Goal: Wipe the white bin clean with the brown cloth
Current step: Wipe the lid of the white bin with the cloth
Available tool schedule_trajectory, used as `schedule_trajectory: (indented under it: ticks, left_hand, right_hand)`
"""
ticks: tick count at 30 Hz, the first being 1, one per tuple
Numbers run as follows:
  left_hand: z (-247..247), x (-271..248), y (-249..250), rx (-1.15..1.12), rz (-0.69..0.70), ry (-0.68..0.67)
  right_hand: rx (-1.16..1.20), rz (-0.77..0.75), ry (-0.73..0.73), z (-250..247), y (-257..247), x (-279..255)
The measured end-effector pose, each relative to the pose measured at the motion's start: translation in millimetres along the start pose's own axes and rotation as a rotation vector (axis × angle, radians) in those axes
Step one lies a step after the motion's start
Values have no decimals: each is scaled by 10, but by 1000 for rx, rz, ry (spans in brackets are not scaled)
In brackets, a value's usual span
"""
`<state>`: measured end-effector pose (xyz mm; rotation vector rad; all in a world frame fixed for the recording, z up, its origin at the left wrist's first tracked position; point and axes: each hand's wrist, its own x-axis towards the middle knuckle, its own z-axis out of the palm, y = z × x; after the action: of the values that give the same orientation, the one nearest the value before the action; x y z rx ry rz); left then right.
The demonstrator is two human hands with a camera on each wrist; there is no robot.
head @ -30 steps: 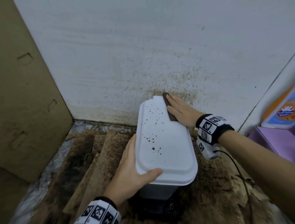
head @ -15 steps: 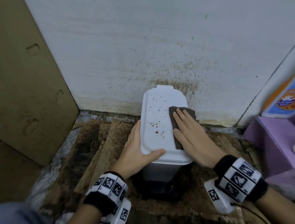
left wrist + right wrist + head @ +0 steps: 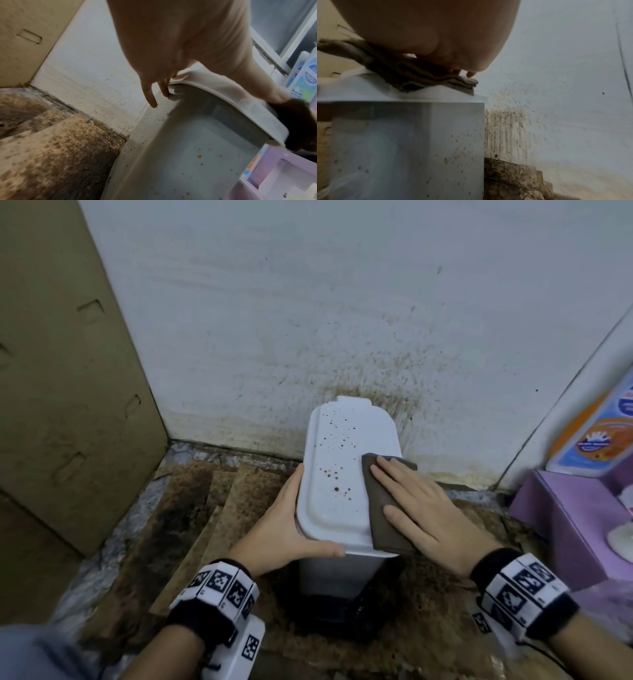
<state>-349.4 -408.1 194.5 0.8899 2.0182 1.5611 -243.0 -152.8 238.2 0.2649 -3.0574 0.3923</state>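
While the right hand (image 3: 421, 505) pressed the brown cloth (image 3: 383, 508) flat-fingered on the lid's right edge, the left hand (image 3: 284, 529) clasped the white bin (image 3: 339, 474), its brown spots mostly unwiped.

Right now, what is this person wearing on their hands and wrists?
The left hand and right hand are bare, without gloves. Each wrist has a black band ringed with white blocks printed with black square patterns, left and right. A small white box with similar patterns hangs beneath the left band.
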Motion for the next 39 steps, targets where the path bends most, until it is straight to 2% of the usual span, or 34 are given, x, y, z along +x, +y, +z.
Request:
schedule_trajectory:
  ticks: [2, 10, 16, 24, 27, 30, 34, 36, 39]
  left_hand:
    - [-33, -7, 2, 20, 23, -32]
    - [-19, 12, -140, 39, 46, -9]
    - [-16, -3, -158, 6, 45, 3]
    - [1, -61, -237, -24, -72, 9]
    - [-56, -93, -238, 99, -122, -16]
    - [-136, -135, -135, 159, -150, -25]
    - [-202, -131, 192, 220, -95, 45]
    - [-151, -84, 342, 330, -42, 95]
    - [95, 20, 511, 528, 37, 202]
  right_hand:
    - [-8, -8, -3, 19, -34, 42]
    - [-151, 31, -88, 77, -482, 394]
    - [-193, -17, -34, 281, -853, 715]
    - [-159, -17, -32, 260, -872, 717]
    - [-12, 30, -33, 186, -863, 659]
    - [128, 127, 124, 105, -725, 471]
    - [229, 327, 289, 167, -387, 152]
    - [309, 400, 266, 233, -299, 44]
    - [489, 414, 219, 329, -319, 13]
